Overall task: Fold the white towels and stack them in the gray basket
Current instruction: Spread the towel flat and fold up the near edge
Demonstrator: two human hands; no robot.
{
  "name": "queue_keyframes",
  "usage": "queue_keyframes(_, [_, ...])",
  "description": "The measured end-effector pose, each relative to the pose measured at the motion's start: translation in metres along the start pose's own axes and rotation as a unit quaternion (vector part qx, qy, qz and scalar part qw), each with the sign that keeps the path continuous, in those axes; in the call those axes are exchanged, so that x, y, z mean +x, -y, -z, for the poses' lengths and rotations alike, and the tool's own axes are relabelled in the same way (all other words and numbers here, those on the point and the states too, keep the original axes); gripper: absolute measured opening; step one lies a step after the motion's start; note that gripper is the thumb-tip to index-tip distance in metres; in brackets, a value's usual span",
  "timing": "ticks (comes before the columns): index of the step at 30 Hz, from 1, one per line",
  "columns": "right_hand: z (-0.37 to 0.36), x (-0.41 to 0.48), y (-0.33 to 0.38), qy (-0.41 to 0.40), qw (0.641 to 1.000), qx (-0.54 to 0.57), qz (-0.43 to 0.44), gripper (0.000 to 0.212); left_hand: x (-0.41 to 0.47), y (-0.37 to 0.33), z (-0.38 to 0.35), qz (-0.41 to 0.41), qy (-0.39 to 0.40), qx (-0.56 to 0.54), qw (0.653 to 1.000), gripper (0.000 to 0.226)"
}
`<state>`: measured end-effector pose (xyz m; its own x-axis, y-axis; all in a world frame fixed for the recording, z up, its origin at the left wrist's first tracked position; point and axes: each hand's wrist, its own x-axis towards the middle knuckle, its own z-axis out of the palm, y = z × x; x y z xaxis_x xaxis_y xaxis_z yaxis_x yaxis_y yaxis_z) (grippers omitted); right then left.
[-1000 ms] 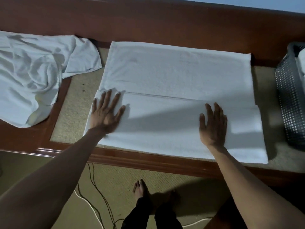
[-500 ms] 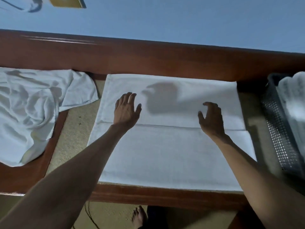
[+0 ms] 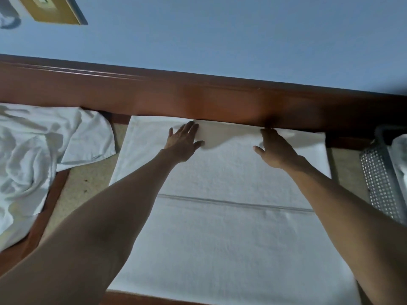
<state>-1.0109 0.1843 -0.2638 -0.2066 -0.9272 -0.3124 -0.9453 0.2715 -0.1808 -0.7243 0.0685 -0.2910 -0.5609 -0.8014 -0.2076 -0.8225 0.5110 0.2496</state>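
Mid-fold on white towel (image 3: pixel 220 238), flat at centre frame, near part already lapped over to a seam line. Left hand (image 3: pixel 184 143) flat, fingers straight, on far hem, upper centre; right hand (image 3: pixel 275 150) at same hem, grasping or not: cannot tell. Gray basket (image 3: pixel 381 183) at right edge, white cloth (image 3: pixel 399 155) inside. Crumpled pile (image 3: pixel 33 161) at left, not yet folded. Judged under half done.
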Motion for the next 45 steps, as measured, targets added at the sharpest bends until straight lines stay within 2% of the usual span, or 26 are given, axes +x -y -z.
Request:
queue_keyframes(2, [-0.007,0.0,-0.005,-0.004,1.0,0.007,0.009,0.073,-0.004,0.003,-0.004,-0.005,-0.033,0.009,0.999,0.065])
queue_keyframes(4, [-0.012,-0.001,-0.01,-0.042,0.999,-0.012,0.015,0.078,-0.009,0.004,-0.005,-0.019,-0.063,0.03,0.997,0.064])
queue_keyframes(8, [-0.013,0.003,-0.015,-0.052,0.996,-0.075,0.016,0.07,-0.007,0.006,0.0,-0.023,-0.075,0.048,0.996,0.064])
queue_keyframes(15, [-0.003,0.002,-0.023,-0.063,0.996,-0.036,0.052,0.046,0.01,0.006,0.027,-0.078,-0.028,0.058,0.995,0.042])
queue_keyframes(19, [0.011,0.001,-0.027,-0.067,0.995,-0.061,0.041,0.057,0.005,0.007,0.042,-0.074,0.022,0.022,0.997,0.041])
queue_keyframes(22, [0.029,-0.002,-0.024,-0.035,0.993,-0.111,0.002,0.063,-0.003,0.006,0.051,-0.056,0.068,0.029,0.996,0.052])
queue_keyframes(24, [0.039,-0.007,-0.023,-0.009,0.99,-0.138,-0.027,0.065,-0.007,0.004,0.059,-0.053,0.073,0.097,0.991,0.061])
queue_keyframes(26, [0.046,-0.014,-0.025,0.0,0.985,-0.158,-0.064,0.065,-0.013,0.007,0.069,-0.033,0.085,0.197,0.976,0.057])
queue_keyframes(28, [0.051,-0.026,-0.028,0.009,0.978,-0.188,-0.096,0.059,-0.022,0.014,0.08,0.007,0.108,0.282,0.953,0.054])
queue_keyframes(30, [0.054,-0.042,-0.03,0.003,0.973,-0.2,-0.116,0.051,-0.036,0.024,0.09,0.038,0.089,0.322,0.942,0.058])
queue_keyframes(33, [0.055,-0.07,-0.034,-0.013,0.978,-0.16,-0.134,0.044,-0.066,0.031,0.098,0.051,0.011,0.288,0.956,0.059])
queue_keyframes(36, [0.051,-0.101,-0.039,-0.039,0.982,-0.118,-0.144,0.05,-0.106,0.027,0.102,0.085,0.0,0.22,0.972,0.046])
queue_keyframes(39, [0.046,-0.139,-0.044,-0.078,0.984,-0.024,-0.161,0.048,-0.153,0.027,0.102,0.075,-0.076,0.082,0.991,0.035])
queue_keyframes(42, [0.034,-0.178,-0.045,-0.133,0.977,0.083,-0.143,0.059,-0.2,0.029,0.094,0.068,-0.116,0.001,0.991,0.05])
queue_keyframes(45, [0.013,-0.225,-0.036,-0.18,0.96,0.167,-0.132,0.058,-0.248,0.033,0.071,0.08,-0.152,-0.07,0.983,0.07])
